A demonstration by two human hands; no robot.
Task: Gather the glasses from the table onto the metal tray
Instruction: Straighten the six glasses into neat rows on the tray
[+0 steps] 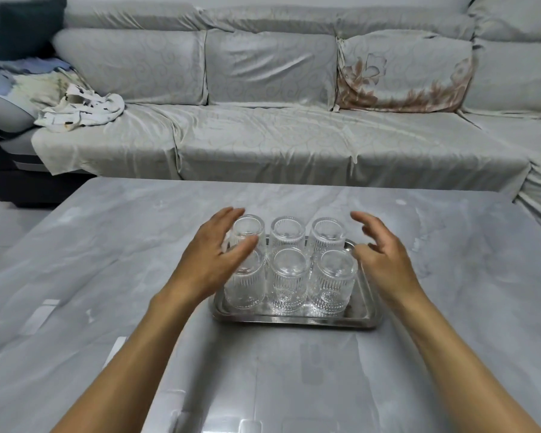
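Glasses (pixel 289 270), six in all and of ribbed clear glass, are shown standing upside down on the metal tray (pixel 297 320) in two rows of three. In the far row a left glass (pixel 249 229), a middle glass (pixel 287 233) and a right glass (pixel 328 234) are seen; in the near row a left glass (pixel 247 284), a middle glass (pixel 289 281) and a right glass (pixel 333 281) are seen. Neighbouring glasses are set just beside one another; whether they touch cannot be told. The tray is placed on the grey marbled table (pixel 107 260), near its middle, with the long side facing the viewer.

The left hand (pixel 214 260) is held over the left side of the tray, fingers spread and uncurled, partly covering the two left glasses; nothing is gripped, and contact with the glass cannot be confirmed. The right hand (pixel 381 248) is held at the right edge of the tray, just beside the right glasses, fingers loosely curved and apart, with nothing grasped. Both forearms are extended from the lower edge of the view.

Beyond the table a sofa (pixel 278 135) draped in pale grey cloth is seen, with crumpled cloth (pixel 82 112) lying at its left end.
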